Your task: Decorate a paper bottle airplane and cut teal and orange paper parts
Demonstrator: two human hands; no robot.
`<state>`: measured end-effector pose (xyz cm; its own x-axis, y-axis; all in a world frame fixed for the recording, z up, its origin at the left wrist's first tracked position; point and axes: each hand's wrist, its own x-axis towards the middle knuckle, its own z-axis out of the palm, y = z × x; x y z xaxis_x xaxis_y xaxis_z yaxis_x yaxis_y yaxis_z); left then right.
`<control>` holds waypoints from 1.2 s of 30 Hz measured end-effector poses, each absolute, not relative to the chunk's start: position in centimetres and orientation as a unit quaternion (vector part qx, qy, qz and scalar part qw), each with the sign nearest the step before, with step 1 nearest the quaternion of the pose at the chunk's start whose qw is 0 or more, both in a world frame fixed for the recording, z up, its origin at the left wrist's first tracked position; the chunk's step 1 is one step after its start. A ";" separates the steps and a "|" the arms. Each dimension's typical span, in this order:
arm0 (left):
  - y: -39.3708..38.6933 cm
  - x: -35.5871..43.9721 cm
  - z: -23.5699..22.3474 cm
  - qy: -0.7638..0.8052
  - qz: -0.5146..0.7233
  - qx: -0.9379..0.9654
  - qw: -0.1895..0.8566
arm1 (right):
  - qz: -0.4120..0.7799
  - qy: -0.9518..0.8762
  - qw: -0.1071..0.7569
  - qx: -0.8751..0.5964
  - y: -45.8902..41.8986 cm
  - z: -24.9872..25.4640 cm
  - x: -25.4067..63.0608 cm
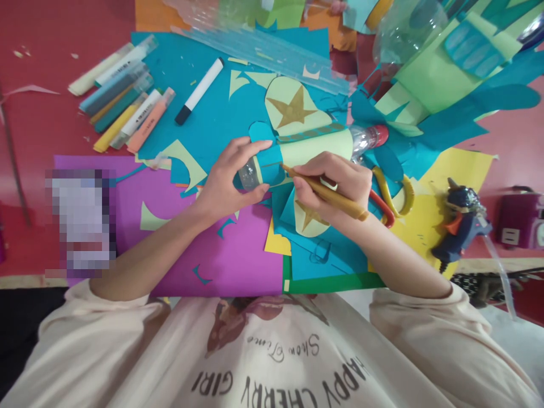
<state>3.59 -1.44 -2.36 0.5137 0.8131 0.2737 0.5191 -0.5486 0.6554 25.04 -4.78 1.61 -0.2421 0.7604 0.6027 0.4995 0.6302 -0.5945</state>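
A plastic bottle (pixel 366 139) with a red cap lies on its side, wrapped in pale green paper (pixel 312 148) with a blue paper band (pixel 272 161) near its base. My left hand (pixel 236 178) is closed round the base end, thumb below and fingers above. In my right hand (pixel 334 178) is a gold marker (pixel 335 198), its tip at the blue band, where a short brown line shows. Pale green paper pieces with gold stars, an upper one (pixel 293 107) and a lower one (pixel 310 218), flank the bottle; my right hand partly covers the lower one.
Several markers (pixel 123 96) lie at the left, a black-capped marker (pixel 199 90) nearer the middle. Scissors (pixel 397 195) rest right of my hand, beside a glue gun (pixel 459 224). A green paper-covered piece (pixel 446 79) stands upper right. Paper scraps lie about on purple paper (pixel 238 255).
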 end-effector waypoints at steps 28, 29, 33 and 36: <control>-1.4 3.5 -2.5 0.387 0.294 0.837 0.253 | 0.155 -0.820 0.420 -0.356 -5.1 1.5 24.9; -1.4 3.5 -2.5 0.388 0.291 0.837 0.253 | 0.174 -0.812 0.428 -0.356 -5.1 1.6 24.9; -1.5 3.5 -2.8 0.382 0.293 0.843 0.239 | 0.228 -0.760 0.464 -0.393 -5.1 1.9 25.0; -1.6 3.4 -3.0 0.380 0.292 0.848 0.225 | 0.238 -0.724 0.482 -0.432 -5.0 2.0 25.0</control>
